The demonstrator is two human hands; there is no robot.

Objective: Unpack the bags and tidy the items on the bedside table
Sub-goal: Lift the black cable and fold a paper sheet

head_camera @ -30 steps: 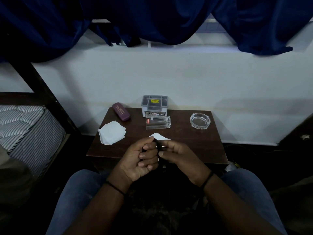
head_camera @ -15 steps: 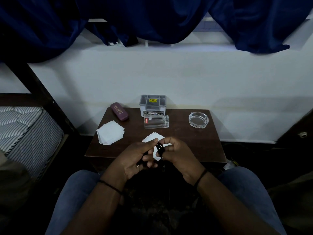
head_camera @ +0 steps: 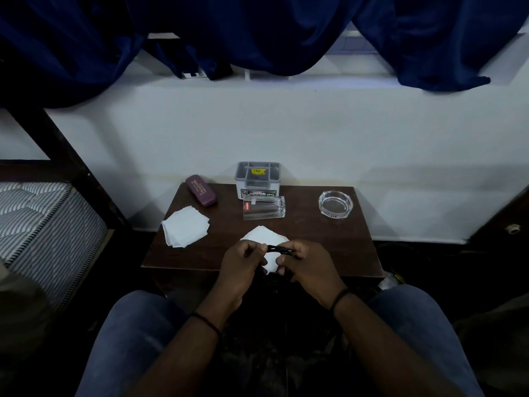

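My left hand (head_camera: 243,266) and my right hand (head_camera: 307,267) hold a small black object (head_camera: 279,250) between their fingertips, just above the front edge of the brown bedside table (head_camera: 329,247). It looks like a bundled cord or strap; I cannot tell which. A white paper sheet (head_camera: 264,239) lies under my hands. On the table also lie a stack of white papers (head_camera: 184,230), a purple case (head_camera: 200,190), a grey organiser box (head_camera: 257,179), a clear plastic box (head_camera: 264,207) and a glass ashtray (head_camera: 335,203).
A striped mattress (head_camera: 37,219) on a dark bed frame (head_camera: 65,156) stands to the left. The white wall (head_camera: 286,133) is behind the table, with blue curtains (head_camera: 257,30) hanging above. My knees in blue jeans sit in front of the table.
My hands have lifted forward over the table's front edge and spread slightly, stretching the black object sideways between the fingertips. The white sheet beneath is now more exposed.
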